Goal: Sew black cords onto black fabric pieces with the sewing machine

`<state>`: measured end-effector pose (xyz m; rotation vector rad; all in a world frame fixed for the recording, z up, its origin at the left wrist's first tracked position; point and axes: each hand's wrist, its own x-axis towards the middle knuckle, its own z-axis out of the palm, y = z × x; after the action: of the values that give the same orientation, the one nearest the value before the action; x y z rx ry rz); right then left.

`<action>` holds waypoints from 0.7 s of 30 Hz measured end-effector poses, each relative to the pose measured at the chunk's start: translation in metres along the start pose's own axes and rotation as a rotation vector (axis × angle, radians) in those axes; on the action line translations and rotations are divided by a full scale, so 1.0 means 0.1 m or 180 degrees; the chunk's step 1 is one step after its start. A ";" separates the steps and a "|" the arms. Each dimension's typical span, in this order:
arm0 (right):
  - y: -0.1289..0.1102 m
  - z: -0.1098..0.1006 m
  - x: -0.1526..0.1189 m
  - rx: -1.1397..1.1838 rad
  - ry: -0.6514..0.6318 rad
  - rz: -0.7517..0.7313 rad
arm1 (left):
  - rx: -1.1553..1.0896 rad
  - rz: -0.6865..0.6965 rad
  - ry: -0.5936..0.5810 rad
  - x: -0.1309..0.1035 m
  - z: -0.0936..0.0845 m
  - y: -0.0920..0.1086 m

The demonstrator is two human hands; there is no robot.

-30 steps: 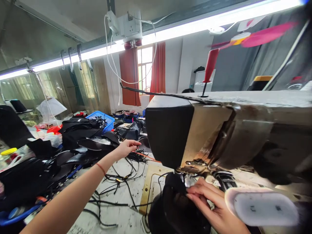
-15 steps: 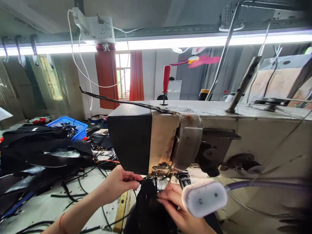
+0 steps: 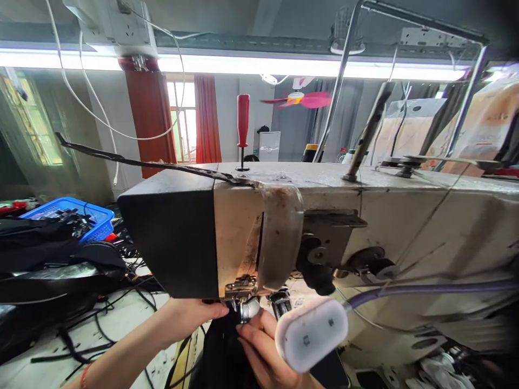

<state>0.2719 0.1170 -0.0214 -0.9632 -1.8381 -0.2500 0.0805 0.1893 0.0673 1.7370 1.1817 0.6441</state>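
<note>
A sewing machine with a black end cover fills the middle of the head view. Under its head lies black fabric, reaching down to the bottom edge. My left hand is at the left of the needle area, its thumb on the fabric's upper edge and its other fingers mostly hidden beneath the black cover. At the right, my right hand pinches the fabric edge beside the metal presser parts. A white lamp on a purple cable covers part of my right hand.
Black fabric pieces and a blue basket lie at the left. Black cords are scattered on the white table. A red screwdriver stands upright on the machine, where a dark strip sticks out leftward.
The view has turned right, so the machine appears farther left. My left hand has gone further in under the black cover. My right hand stays at the fabric by the presser parts.
</note>
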 end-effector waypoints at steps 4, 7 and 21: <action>0.02 0.05 -0.07 -0.0279 0.0003 -0.0069 | 0.0295 -0.0194 0.0126 0.01 0.06 -0.03; 0.01 0.04 -0.08 -0.0372 -0.0099 -0.0126 | 0.0496 -0.0091 0.0200 0.00 0.10 -0.03; -0.03 -0.01 -0.04 -0.0327 -0.0333 -0.0251 | 0.0592 0.0146 0.0285 -0.03 0.17 -0.09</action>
<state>0.2713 0.1126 -0.0235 -0.9916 -1.9774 -0.3510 0.0890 0.1816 0.0515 1.9123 1.3014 0.6629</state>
